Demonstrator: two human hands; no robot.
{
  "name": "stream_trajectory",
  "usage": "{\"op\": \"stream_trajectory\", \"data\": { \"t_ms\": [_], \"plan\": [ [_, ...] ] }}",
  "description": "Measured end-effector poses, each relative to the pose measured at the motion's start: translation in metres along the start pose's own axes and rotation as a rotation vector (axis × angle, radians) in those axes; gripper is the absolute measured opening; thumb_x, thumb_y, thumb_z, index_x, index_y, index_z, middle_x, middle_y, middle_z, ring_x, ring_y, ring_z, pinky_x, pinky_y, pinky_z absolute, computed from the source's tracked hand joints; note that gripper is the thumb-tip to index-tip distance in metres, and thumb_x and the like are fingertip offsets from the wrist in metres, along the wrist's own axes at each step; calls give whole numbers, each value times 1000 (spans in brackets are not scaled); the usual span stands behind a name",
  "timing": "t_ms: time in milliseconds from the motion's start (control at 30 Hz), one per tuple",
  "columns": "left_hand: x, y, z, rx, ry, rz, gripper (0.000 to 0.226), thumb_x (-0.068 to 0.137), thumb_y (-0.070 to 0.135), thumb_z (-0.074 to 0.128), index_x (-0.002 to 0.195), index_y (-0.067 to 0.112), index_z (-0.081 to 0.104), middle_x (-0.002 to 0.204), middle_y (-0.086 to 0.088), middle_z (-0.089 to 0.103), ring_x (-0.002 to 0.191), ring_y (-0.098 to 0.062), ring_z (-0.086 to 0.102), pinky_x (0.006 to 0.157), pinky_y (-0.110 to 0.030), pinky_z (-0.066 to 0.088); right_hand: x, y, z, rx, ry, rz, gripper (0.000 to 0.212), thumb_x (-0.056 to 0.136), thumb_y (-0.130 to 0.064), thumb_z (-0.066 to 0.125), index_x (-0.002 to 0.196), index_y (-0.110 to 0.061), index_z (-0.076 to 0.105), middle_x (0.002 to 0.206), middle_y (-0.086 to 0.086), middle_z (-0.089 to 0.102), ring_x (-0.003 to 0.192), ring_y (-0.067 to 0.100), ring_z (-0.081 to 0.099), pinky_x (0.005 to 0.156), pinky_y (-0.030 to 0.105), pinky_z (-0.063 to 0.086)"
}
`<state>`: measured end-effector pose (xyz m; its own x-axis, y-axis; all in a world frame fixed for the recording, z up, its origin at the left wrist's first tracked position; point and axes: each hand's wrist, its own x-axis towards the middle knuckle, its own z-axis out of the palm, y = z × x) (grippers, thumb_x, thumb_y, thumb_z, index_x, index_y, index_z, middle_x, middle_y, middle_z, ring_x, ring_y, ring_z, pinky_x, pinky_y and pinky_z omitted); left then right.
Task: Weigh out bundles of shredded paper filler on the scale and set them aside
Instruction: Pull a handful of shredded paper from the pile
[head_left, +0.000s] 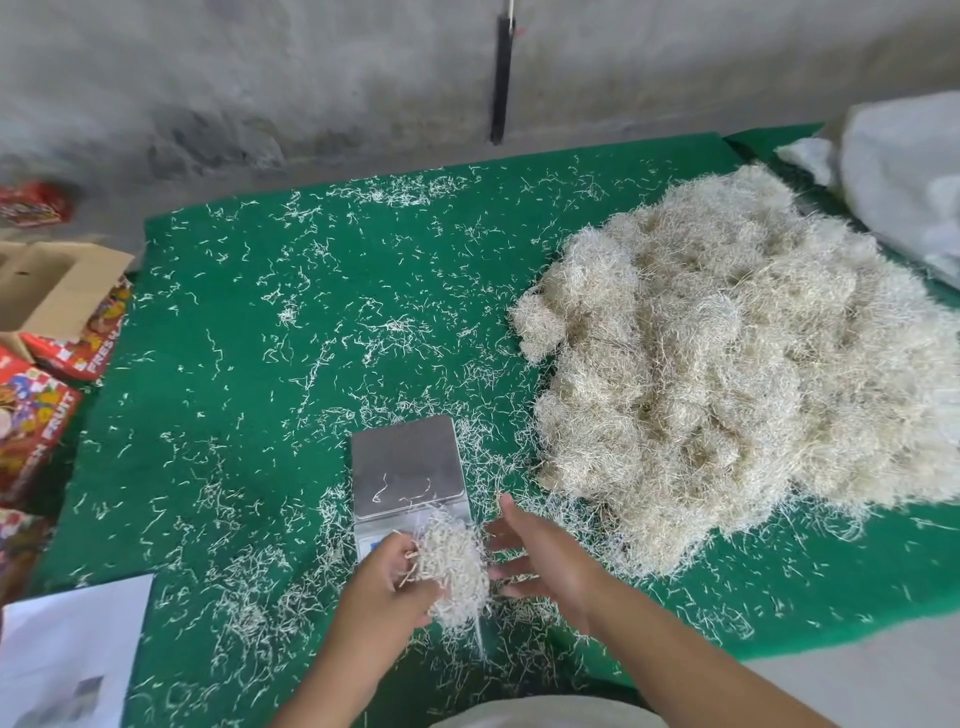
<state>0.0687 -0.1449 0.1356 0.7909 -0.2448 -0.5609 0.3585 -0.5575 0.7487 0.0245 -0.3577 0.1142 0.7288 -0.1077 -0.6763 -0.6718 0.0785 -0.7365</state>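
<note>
Far left, off the surface: printed fruit boxes (36, 415) and an open carton (47, 291). White sheet (67, 654) at the near-left corner.

Green surface (234, 389), littered all over with stray paper strands.

Centre, near edge: scale (405, 462), steel pan bare but for a few strands. Its display is mostly hidden behind the bundle.

Left hand (384, 587) closed on the bundle (454, 566) from the left side, fingers sunk into it. Bundle held just in front of the scale, above the surface, not on the pan. Strands trail from its underside.

Right hand (540, 556) open, fingers spread, palm toward the bundle's right side; touching or just beside it, cannot tell which.

Right: the big pile (727, 374) of shredded filler, well apart from the scale. Beyond it, a white bag (904, 182) at the far-right edge.

Handling, judged: very light, soft, springy, sheds easily. A pinch would pull out only a tuft. Best cupped from both sides or underneath and lightly compressed, so it holds together as a clump. No breakage risk; the loss is loose strands dropping off.
</note>
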Motion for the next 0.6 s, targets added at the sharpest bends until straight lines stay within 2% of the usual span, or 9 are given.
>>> {"op": "stream_trajectory", "data": {
  "t_ms": [67, 133, 167, 200, 267, 333, 433, 500, 600],
  "plan": [
    [-1, -8, -7, -1, 25, -9, 57, 89, 16, 79, 136, 36, 53, 128, 11, 51, 88, -13, 73, 73, -28, 61, 25, 17, -23, -318, 181, -77, 47, 103, -58, 52, 134, -25, 64, 152, 4, 55, 90, 11, 72, 85, 33, 64],
    [-3, -13, -12, -1, 34, -14, 59, 88, 19, 80, 137, 38, 52, 125, 13, 48, 92, -15, 72, 74, -26, 59, 48, 29, -50, -594, 302, -147, 39, 106, -38, 58, 143, -26, 59, 173, 7, 17, 94, 13, 72, 69, 19, 61],
    [-4, -15, -14, 1, 36, -14, 58, 88, 20, 81, 135, 39, 53, 124, 12, 48, 97, -15, 71, 77, -28, 59, 59, 35, -62, -703, 328, -128, 43, 107, -32, 59, 149, -27, 54, 176, 5, -3, 111, 23, 71, 75, 21, 61],
    [-5, -16, -15, 7, 39, -11, 57, 87, 20, 81, 134, 39, 53, 124, 11, 49, 103, -17, 68, 83, -33, 60, 70, 39, -72, -789, 324, -97, 49, 106, -27, 58, 155, -26, 48, 175, 4, -18, 128, 34, 64, 90, 29, 61],
    [-6, -17, -15, 31, 39, -1, 55, 87, 22, 81, 133, 39, 55, 124, 11, 50, 112, -17, 62, 97, -45, 56, 86, 45, -84, -873, 277, -29, 62, 105, -17, 58, 163, -20, 36, 172, 4, -27, 149, 43, 41, 119, 46, 44],
    [-6, -14, -14, 36, 38, 16, 51, 87, 24, 82, 127, 41, 56, 123, 11, 53, 111, -10, 59, 97, -45, 55, 94, 49, -90, -859, 273, 36, 70, 103, -8, 58, 165, -12, 28, 176, 7, -14, 154, 44, 31, 123, 47, 32],
    [-5, -9, -11, 80, 48, 56, 44, 84, 30, 85, 112, 50, 57, 116, 15, 57, 107, 4, 54, 81, -31, 50, 88, 50, -88, -746, 292, 6, 56, 102, -6, 56, 156, -4, 40, 164, 16, 37, 138, 38, 54, 113, 39, 46],
    [-1, -5, -6, 131, 48, 101, 41, 82, 33, 86, 108, 49, 59, 115, 23, 56, 107, 6, 52, 78, -26, 45, 74, 48, -82, -663, 357, -122, 38, 104, -15, 56, 142, -11, 56, 147, 8, 56, 124, 28, 65, 109, 42, 53],
    [7, 7, 6, 198, 16, 188, 40, 82, 32, 86, 107, 46, 58, 120, 28, 52, 111, 6, 52, 89, -25, 47, 51, 43, -73, -557, 439, -311, 24, 105, -22, 60, 127, -24, 67, 125, -12, 67, 108, -2, 65, 104, 28, 54]
  ]
}}
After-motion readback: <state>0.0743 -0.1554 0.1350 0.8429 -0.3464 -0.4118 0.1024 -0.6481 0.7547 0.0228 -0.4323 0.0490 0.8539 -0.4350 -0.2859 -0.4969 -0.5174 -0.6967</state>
